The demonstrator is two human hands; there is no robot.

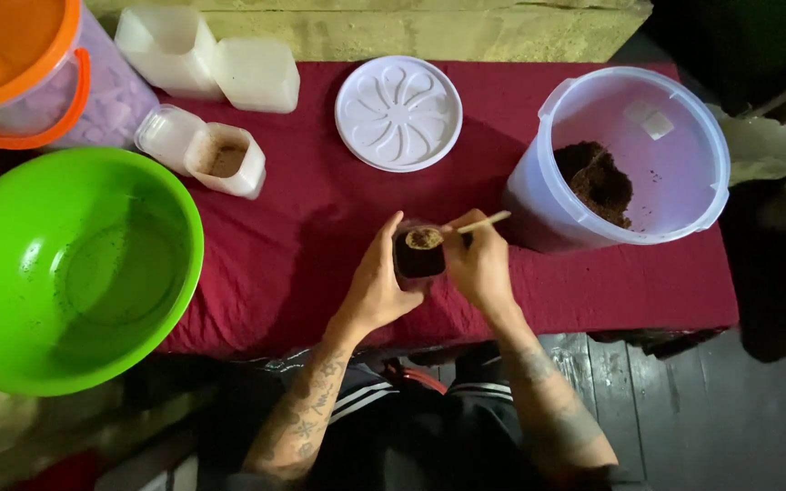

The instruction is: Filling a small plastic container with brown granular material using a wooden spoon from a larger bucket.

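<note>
My left hand [377, 278] wraps around a small dark cup [418, 259] filled to the top with brown powder [424, 238], just above the red cloth [302, 236]. My right hand [480, 264] is on the cup's other side and pinches a thin wooden stick [486, 221], whose tip rests at the powder. Both hands sit near the table's front edge, in the middle.
A big clear bucket [675, 164] with brown powder at its bottom stands at the right. Its white round lid [398, 113] lies at the back. A green basin [75, 268] is at the left, an orange-lidded bucket [29, 73] and several white containers [220, 156] behind it.
</note>
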